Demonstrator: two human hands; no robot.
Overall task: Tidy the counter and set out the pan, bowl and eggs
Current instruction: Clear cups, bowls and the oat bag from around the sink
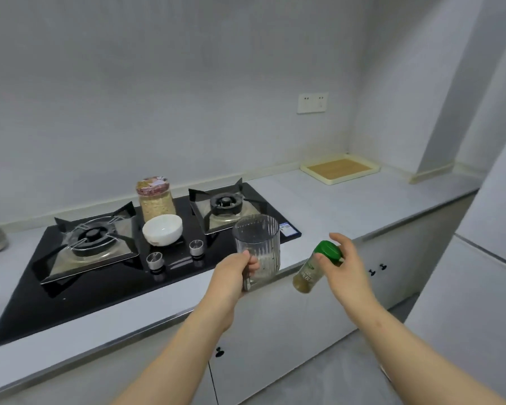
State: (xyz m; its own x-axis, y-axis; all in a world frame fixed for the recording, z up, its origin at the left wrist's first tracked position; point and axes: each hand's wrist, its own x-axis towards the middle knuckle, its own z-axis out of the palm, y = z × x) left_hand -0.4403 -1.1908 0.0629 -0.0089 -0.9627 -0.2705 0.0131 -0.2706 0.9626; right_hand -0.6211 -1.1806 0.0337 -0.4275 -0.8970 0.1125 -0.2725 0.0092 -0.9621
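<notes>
A person's left hand (232, 274) curls its fingers round a clear ribbed tumbler (259, 244), while the right hand (345, 267) grips a tilted, green-capped spice bottle (308, 274) by its lid. Both are held over the front edge of the table (333, 200), just right of the black gas hob (105, 290). The white bowl (162, 229) sits on the hob between the two burners, in front of a grain-filled jar (156, 201); a cream tray (313, 172) with a wooden base lies in the table's far right corner.

The bowl (162, 233) sits on the hob (246, 247), before the jar (156, 199).
</notes>
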